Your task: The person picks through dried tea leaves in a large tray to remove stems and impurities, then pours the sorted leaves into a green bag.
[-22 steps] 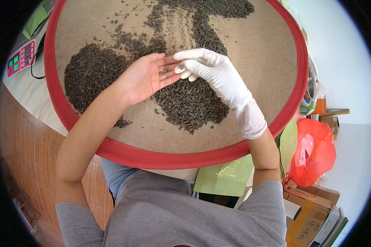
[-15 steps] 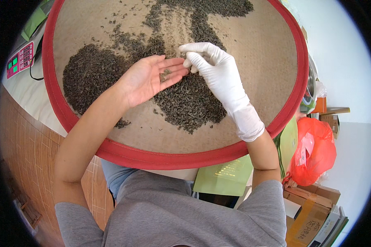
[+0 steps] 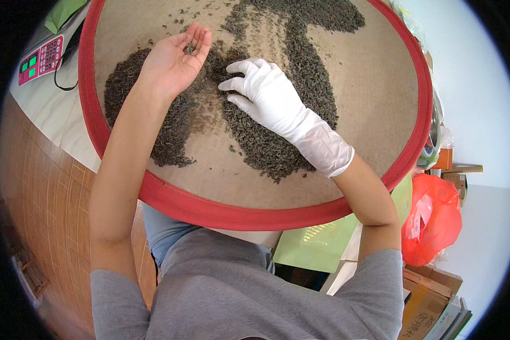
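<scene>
Toward the left edge of the tray, the left hand loosely cups bits; the right hand, grip apart, seems to pick through leaves; picking calls for pinching.

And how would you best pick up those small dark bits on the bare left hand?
Probably pinch the dark bits by their sides, coming from above: they're tiny and loose, and the left hand is cupped palm up beneath them, leaving the top exposed.

Left hand upturned, right fingers curled
</scene>
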Tool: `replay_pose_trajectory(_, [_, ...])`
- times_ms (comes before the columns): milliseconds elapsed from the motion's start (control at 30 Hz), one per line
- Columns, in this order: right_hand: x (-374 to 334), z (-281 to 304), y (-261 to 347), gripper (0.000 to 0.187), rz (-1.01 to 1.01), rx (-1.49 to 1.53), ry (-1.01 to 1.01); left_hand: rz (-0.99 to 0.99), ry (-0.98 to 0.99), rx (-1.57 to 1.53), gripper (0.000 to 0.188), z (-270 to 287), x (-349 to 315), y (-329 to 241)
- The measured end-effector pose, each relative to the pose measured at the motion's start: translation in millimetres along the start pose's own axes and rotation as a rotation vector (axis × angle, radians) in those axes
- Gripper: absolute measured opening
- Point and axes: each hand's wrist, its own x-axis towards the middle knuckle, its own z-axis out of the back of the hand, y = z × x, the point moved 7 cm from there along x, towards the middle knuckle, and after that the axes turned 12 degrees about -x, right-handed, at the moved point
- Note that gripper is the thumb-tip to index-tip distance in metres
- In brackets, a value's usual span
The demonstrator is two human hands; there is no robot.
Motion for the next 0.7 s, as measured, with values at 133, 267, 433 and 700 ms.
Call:
replay_pose_trajectory(133, [-0.3,-7.0,3.9,0.018,0.059,-0.062,0.041,0.016,0.04,0.019,0.025,-3.8,-0.8,-0.5])
replay_pose_trajectory(267, [-0.1,-13.4,1.0,0.01,0.013,-0.115,0.084,0.038,0.064,0.069,0.024,0.2,0.2,1.5])
replay_pose_trajectory(433, [-3.3,-4.7,-19.6,0.008,-0.137,0.158,-0.015,0.026,0.022,0.11,0.025,5.5,2.5,-0.8])
replay_pose_trajectory(700, [-27.6,9.8,-76.5,0.01,-0.787,0.777,0.002,0.078,0.06,0.284,0.029,1.6,-6.9,21.4])
